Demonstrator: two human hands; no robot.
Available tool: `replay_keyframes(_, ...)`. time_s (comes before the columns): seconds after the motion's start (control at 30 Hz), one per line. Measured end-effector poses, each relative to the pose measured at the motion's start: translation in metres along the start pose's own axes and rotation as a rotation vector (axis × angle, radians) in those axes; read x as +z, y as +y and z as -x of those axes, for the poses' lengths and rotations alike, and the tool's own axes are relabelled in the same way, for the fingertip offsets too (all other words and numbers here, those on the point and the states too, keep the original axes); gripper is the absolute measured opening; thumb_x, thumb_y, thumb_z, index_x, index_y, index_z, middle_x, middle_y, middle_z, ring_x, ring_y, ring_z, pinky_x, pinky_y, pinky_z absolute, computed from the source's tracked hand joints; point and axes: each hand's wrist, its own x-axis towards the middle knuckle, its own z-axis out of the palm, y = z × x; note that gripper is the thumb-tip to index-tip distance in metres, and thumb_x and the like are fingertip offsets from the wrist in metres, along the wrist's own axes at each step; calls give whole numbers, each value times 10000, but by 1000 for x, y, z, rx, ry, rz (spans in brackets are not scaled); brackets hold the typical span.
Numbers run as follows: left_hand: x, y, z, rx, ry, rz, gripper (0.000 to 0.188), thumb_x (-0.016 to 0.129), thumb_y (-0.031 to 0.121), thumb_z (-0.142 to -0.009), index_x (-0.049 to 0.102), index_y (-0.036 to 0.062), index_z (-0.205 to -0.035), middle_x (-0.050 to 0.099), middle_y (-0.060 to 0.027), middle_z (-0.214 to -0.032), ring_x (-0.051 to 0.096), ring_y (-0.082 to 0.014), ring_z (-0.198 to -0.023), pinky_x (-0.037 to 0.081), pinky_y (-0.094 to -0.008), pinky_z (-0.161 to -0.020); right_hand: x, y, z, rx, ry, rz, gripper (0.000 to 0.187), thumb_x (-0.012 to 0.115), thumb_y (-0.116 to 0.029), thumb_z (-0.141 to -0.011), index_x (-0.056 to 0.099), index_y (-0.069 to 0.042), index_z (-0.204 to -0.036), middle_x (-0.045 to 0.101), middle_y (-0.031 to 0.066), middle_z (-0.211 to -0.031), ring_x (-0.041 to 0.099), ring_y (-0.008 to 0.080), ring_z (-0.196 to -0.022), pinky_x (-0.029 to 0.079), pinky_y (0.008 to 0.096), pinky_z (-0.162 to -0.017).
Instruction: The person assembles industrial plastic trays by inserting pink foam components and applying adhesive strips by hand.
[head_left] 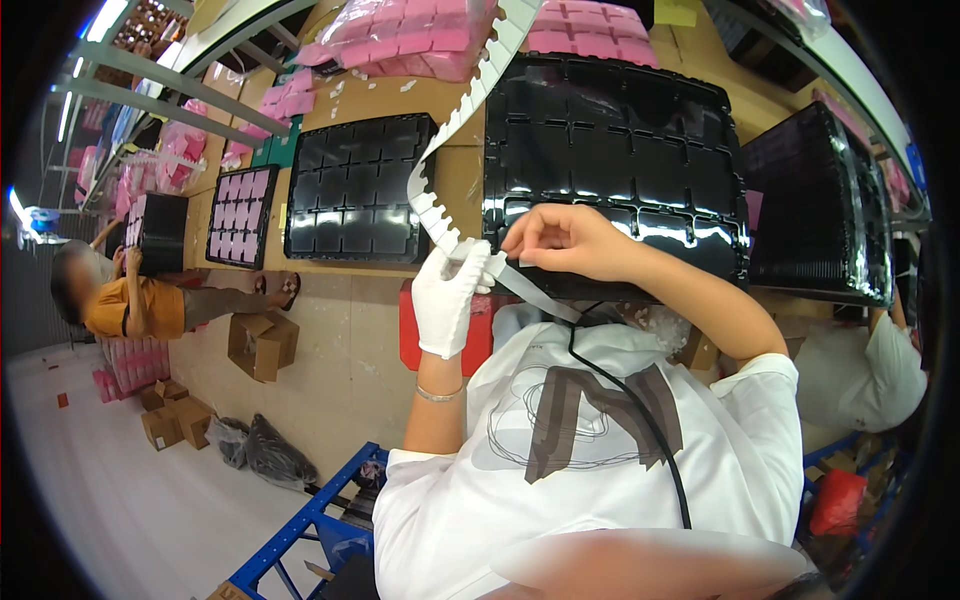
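My left hand (445,300), in a white glove, is closed around a long white strip (465,105) with notched, tab-like edges. From there the strip curves up past the far side of the bench. A plain pale tail of strip (540,298) hangs from the glove toward the lower right. My bare right hand (580,243) is just right of the glove, over the front edge of a large black tray (610,120) with square compartments. Its fingers are curled in a pinch, and whatever is between them is too small to make out.
Left along the bench are another black tray (350,185) and a tray of pink pieces (240,215). Stacked black trays (815,205) stand at right. Pink bagged parts (400,35) lie behind. A red stool (408,330) is below the bench; a co-worker (145,300) stands far left.
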Motion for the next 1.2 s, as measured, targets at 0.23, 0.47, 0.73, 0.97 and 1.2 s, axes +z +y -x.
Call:
replay_keyframes(0.23,9,8,0,96,67,126,265,715,75,-912,628,-7,-1148,670,-44,-894,606,-72,-680,482,-203,-579,13,-2,10,-85,195,471,369,749,-45,-787,603,-27,-1125,516,77,-989,594,196,-871,511,314,-759)
replay_keyframes(0.47,4,11,-3,104,99,53,144,700,108,-931,645,17,-1028,656,-30,-844,571,-52,-626,444,-184,-554,-4,-1,10,-92,-50,401,150,763,-56,-779,661,-43,-889,529,75,-1002,592,219,-924,491,325,-815)
replay_keyframes(0.73,19,11,-8,80,70,145,152,692,83,-929,626,25,-1052,657,-28,-846,579,-63,-625,447,-187,-546,5,-19,-6,444,120,-474,223,698,-130,-918,608,-12,-1085,614,29,-951,570,96,-854,472,249,-801)
replay_keyframes(0.97,16,17,-22,12,-105,363,222,667,115,-947,603,5,-1128,652,-41,-864,587,-70,-648,462,-195,-572,-2,-31,-12,-294,122,291,125,778,-24,-800,723,-62,-905,549,28,-708,495,151,-623,392,292,-555)
replay_keyframes(1.2,9,13,-35,116,-8,290,209,647,127,-962,602,2,-1123,625,-29,-906,573,-59,-702,466,-195,-596,-122,7,-108,83,325,561,111,725,-159,-829,724,-69,-892,669,66,-833,636,187,-771,494,317,-688)
